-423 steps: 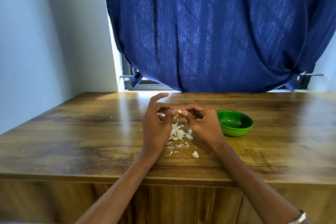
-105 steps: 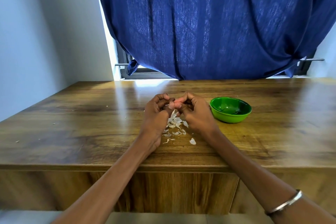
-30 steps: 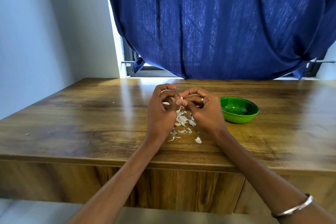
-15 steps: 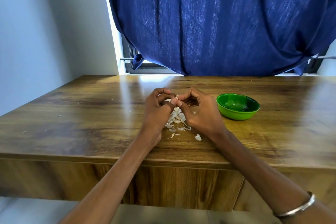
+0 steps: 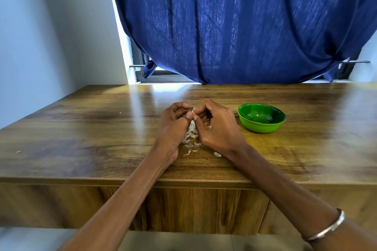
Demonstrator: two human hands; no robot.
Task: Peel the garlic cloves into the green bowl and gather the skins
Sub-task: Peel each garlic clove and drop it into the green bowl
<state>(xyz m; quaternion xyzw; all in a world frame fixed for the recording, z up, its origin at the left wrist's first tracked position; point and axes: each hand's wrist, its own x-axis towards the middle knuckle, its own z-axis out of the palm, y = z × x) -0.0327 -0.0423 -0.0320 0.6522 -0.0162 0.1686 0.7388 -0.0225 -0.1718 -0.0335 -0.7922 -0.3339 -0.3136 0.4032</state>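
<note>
My left hand (image 5: 173,126) and my right hand (image 5: 216,126) meet over the middle of the wooden table (image 5: 81,138), fingers curled. Between their fingertips they pinch a small pale garlic clove (image 5: 193,110), mostly hidden by the fingers. Under and between the hands lies a loose heap of white garlic skins (image 5: 190,133), with a few flakes strewn toward the near edge. The green bowl (image 5: 261,118) stands to the right of my right hand, apart from it; what lies in it is hard to make out.
A blue curtain (image 5: 234,26) hangs over the window behind the table's far edge. A pale wall runs along the left. Tiny skin crumbs (image 5: 18,151) dot the table's left part. The table's front edge runs under my forearms.
Both hands stay together on the clove, with only small shifts of the fingers. The view has shifted slightly; the bowl and skins lie where they were.
</note>
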